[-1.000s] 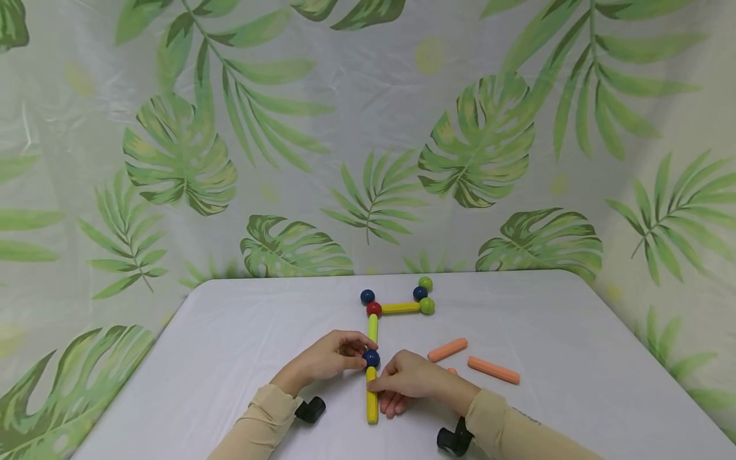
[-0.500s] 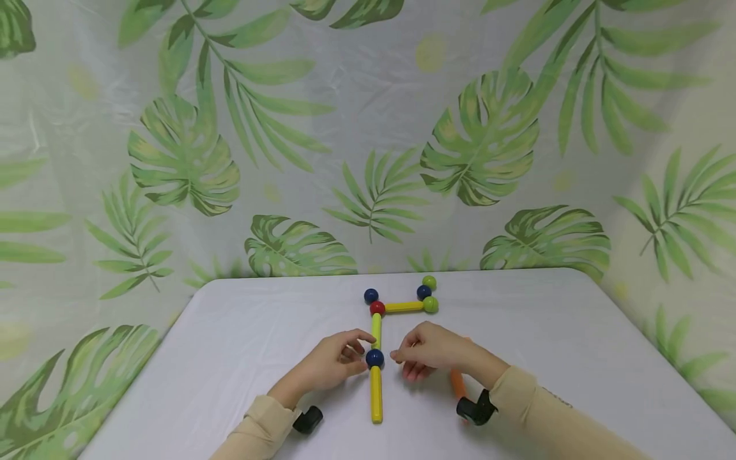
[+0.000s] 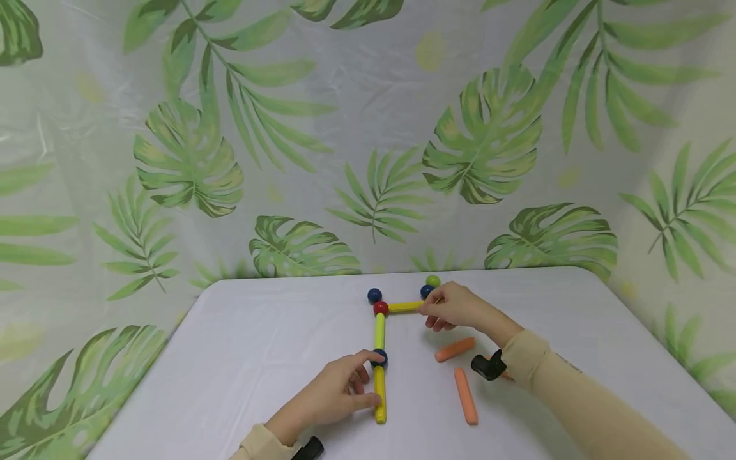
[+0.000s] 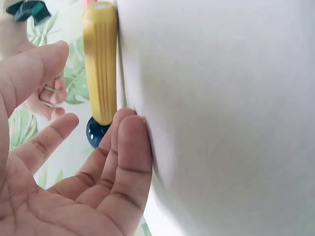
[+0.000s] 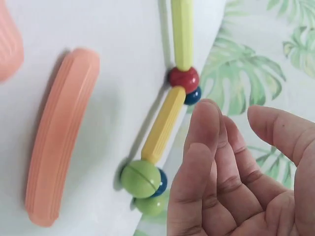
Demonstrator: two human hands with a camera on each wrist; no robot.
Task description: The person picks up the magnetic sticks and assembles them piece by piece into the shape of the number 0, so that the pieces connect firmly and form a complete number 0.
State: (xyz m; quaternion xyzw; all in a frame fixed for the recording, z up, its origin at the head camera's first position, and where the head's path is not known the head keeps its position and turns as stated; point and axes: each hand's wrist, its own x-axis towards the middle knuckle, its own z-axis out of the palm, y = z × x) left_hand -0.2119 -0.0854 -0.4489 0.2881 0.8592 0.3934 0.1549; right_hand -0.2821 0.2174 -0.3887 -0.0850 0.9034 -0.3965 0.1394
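My left hand (image 3: pixel 330 391) lies beside the near end of a chain of toy rods and balls, fingers spread and holding nothing. Its index finger overlaps a blue ball (image 4: pixel 97 132), and its thumb is close to the yellow rod (image 3: pixel 380 381) below that ball. From there a lime rod (image 3: pixel 379 331) runs up to a red ball (image 3: pixel 381 308), joined by another yellow rod (image 5: pixel 165 125) to a green ball (image 5: pixel 140 178). Over that green end hovers my right hand (image 3: pixel 460 308), with thumb and bent fingers apart and nothing between them. It hides the green ball in the head view.
Orange curved rods (image 3: pixel 466 396) lie at the right, one of them (image 3: pixel 455 349) below the right hand and another partly behind the right wrist camera. Loose-looking blue (image 3: pixel 374 295) and green (image 3: pixel 433 281) balls sit at the back of the white table (image 3: pixel 241 358).
My right hand has left the near yellow rod and moved away to the green ball's end. The left hand has slid nearer, its thumb now by the yellow rod.
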